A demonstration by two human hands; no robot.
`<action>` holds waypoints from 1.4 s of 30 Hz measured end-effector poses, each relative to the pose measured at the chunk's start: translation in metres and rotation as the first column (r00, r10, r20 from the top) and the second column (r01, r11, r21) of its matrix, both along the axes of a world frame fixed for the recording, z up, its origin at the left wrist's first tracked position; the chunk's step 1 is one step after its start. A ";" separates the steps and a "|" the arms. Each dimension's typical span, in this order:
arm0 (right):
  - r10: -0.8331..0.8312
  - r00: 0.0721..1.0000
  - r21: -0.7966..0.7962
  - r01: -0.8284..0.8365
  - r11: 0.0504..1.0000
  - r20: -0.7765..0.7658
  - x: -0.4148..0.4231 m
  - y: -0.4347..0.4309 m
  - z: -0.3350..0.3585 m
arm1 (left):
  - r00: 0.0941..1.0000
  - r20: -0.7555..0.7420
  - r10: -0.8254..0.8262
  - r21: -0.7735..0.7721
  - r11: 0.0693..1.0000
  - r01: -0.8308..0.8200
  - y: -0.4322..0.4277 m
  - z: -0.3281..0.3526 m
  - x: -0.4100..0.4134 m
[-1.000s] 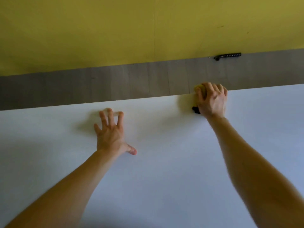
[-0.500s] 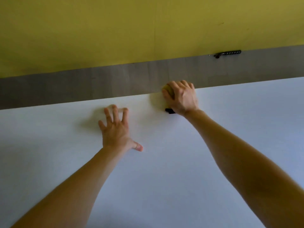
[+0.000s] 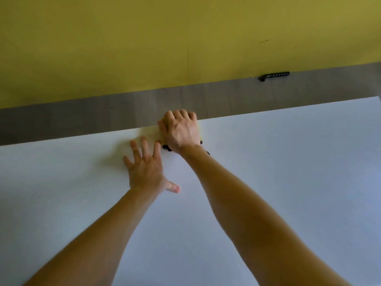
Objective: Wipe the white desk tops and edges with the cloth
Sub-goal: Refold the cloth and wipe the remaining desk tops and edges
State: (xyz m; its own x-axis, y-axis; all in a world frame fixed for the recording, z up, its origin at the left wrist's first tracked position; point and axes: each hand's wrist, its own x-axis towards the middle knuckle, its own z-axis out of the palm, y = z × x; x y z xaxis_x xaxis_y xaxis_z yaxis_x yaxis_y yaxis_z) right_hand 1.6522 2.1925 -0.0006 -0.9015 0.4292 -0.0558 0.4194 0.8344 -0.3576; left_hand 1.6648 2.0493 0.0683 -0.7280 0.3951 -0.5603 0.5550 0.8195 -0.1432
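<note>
**Head view, sole entry**

- Item: white desk top (image 3: 268,172). It fills the lower frame. Its far edge (image 3: 288,109) runs from 9 o'clock up toward 2 o'clock.
- Item: right hand (image 3: 181,134), just above frame centre, at 12 o'clock. The fingers are curled over the far edge and clamp the cloth (image 3: 166,148) against the desk.
- Item: the cloth. It is almost wholly hidden under the palm. A dark corner shows at the hand's 7 o'clock and a yellow sliver at its 4 o'clock.
- Item: left hand (image 3: 145,168), at 7 o'clock of the right hand and near it. It lies flat with fingers spread, holds nothing, and presses the top as a brace.
- Surroundings: grey wood-grain strip (image 3: 82,118) beyond the edge, yellow wall (image 3: 123,48) above it, and a black ribbed fitting (image 3: 274,75) at 2 o'clock where the two meet.

**Handling note (judgement)**

- Step in hand: wiping the far edge.
- Keep the cloth folded over the lip, so the top and the edge face are cleaned in one pass.
- Hold the pressure even and run the stroke parallel to the edge.
- The left hand sits in the path toward 9 o'clock. Lift it or shift it before the cloth reaches it.
- Keep the brace, since the reach is long.
</note>
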 end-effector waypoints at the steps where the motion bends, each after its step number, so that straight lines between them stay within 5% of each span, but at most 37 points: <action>1: 0.049 0.999 -0.014 -0.049 0.999 -0.017 0.000 0.004 -0.001 | 1.000 -0.010 0.001 -0.007 1.000 -0.001 0.000 0.000 -0.001; 5: 0.173 0.984 -0.071 -0.176 0.982 -0.047 0.047 0.090 -0.010 | 0.999 0.028 0.031 -0.008 0.999 -0.031 0.006 -0.001 -0.003; 11: -0.132 0.991 0.047 0.131 0.990 0.018 0.164 0.258 -0.006 | 0.997 0.045 0.066 -0.034 0.997 -0.064 0.011 -0.001 -0.004; 16: -0.427 0.902 0.121 0.418 0.900 0.066 0.117 0.197 -0.006 | 0.992 0.054 0.118 0.024 0.993 -0.119 0.001 0.002 0.014; 21: 0.040 0.996 -0.018 -0.038 0.999 0.085 0.052 0.093 0.001 | 0.988 0.076 0.134 0.030 0.990 -0.137 0.017 0.011 0.046; 25: 0.227 0.974 -0.163 -0.226 0.960 -0.017 0.074 0.152 -0.002 | 0.996 0.073 0.054 0.014 0.998 -0.055 0.071 0.017 0.072; 33: -0.078 0.997 0.042 0.079 0.996 -0.013 0.247 0.389 -0.005 | 0.993 0.094 0.070 0.087 0.993 -0.079 0.162 0.006 0.101; 37: -0.190 0.980 0.104 0.183 0.978 0.064 0.225 0.345 -0.006 | 0.995 0.085 0.044 0.086 0.995 -0.051 0.156 0.005 0.103; 42: 0.064 0.997 0.012 -0.064 0.998 0.035 0.126 0.203 -0.001 | 0.999 0.040 0.029 0.062 0.998 -0.031 0.163 0.004 0.102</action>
